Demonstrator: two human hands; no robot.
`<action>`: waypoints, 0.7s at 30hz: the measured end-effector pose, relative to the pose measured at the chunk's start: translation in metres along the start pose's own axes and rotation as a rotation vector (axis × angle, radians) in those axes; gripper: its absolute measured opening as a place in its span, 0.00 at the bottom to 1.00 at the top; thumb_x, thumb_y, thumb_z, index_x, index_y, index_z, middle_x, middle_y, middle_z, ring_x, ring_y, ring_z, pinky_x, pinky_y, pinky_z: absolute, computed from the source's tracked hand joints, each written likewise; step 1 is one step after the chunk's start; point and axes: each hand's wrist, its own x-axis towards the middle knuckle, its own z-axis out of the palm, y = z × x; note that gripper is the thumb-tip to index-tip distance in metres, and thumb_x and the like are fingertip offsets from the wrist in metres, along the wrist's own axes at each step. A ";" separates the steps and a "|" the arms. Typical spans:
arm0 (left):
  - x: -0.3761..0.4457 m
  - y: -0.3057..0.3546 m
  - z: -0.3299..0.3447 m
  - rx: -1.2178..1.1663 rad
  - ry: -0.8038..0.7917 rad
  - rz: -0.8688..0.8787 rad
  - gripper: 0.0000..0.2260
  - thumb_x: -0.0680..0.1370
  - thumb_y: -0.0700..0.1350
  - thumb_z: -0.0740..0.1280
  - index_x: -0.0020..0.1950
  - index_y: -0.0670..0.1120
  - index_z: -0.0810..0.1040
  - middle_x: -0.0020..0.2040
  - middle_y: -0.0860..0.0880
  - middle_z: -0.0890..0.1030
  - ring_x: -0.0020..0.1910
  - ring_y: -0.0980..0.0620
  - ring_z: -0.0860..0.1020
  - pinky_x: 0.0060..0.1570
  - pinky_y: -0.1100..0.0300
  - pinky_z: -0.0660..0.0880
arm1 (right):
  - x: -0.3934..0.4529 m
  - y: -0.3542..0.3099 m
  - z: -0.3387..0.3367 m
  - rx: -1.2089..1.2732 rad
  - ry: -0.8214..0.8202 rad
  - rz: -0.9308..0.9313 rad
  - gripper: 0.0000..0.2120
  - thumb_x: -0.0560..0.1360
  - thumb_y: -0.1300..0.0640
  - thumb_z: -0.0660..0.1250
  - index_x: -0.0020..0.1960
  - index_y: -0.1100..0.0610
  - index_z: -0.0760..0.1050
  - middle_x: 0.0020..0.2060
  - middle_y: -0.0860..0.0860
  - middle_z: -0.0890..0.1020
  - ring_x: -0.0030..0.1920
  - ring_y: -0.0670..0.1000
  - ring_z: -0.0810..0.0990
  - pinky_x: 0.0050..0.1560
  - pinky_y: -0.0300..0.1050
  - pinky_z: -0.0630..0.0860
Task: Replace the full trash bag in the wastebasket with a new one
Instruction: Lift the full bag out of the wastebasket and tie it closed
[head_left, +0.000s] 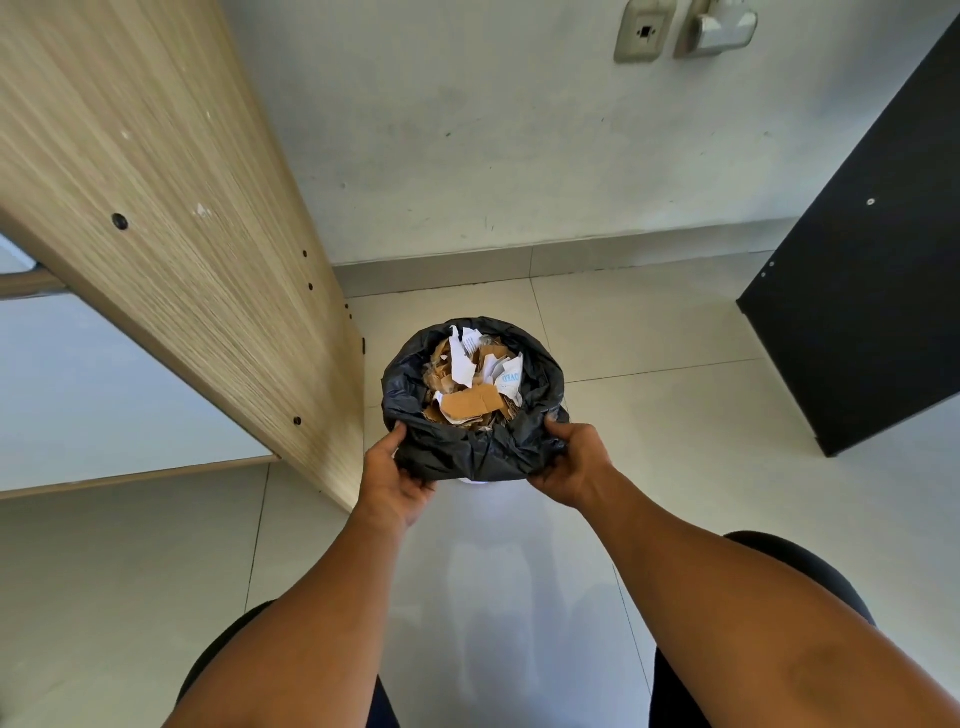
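Note:
A black trash bag (467, 452) lines a small wastebasket on the floor; only a sliver of the white basket (475, 481) shows under the bag's folded edge. Torn cardboard and crumpled white paper (470, 382) fill the bag to its mouth. My left hand (395, 470) grips the bag's folded rim at the near left. On the near right side, my right hand (569, 460) grips the same rim. Both thumbs press on the black plastic.
A wooden furniture panel (171, 223) stands close on the left, almost touching the bag. A black panel (862, 291) stands at the right. The wall (519, 156) and its baseboard lie just behind the basket. Pale floor tiles (675, 415) surround it. My knees are at the bottom.

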 end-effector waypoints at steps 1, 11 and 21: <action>-0.002 -0.001 0.001 0.014 0.009 0.004 0.19 0.77 0.50 0.73 0.64 0.42 0.79 0.59 0.41 0.85 0.57 0.41 0.84 0.44 0.52 0.81 | -0.002 -0.001 0.001 -0.034 0.010 -0.006 0.15 0.81 0.61 0.64 0.67 0.61 0.76 0.48 0.61 0.87 0.42 0.62 0.88 0.36 0.55 0.85; -0.022 0.001 0.019 0.103 0.171 0.047 0.14 0.77 0.38 0.69 0.62 0.42 0.79 0.45 0.44 0.83 0.40 0.49 0.82 0.24 0.66 0.78 | -0.014 -0.022 0.034 -0.349 0.223 -0.194 0.05 0.80 0.67 0.61 0.52 0.60 0.74 0.45 0.56 0.79 0.40 0.53 0.79 0.32 0.44 0.82; -0.022 0.044 0.023 0.112 0.287 0.069 0.17 0.79 0.57 0.65 0.47 0.42 0.77 0.38 0.48 0.75 0.34 0.53 0.72 0.35 0.62 0.69 | -0.014 -0.044 0.036 -0.136 0.318 -0.176 0.07 0.73 0.64 0.62 0.48 0.60 0.77 0.42 0.57 0.82 0.41 0.58 0.84 0.42 0.58 0.84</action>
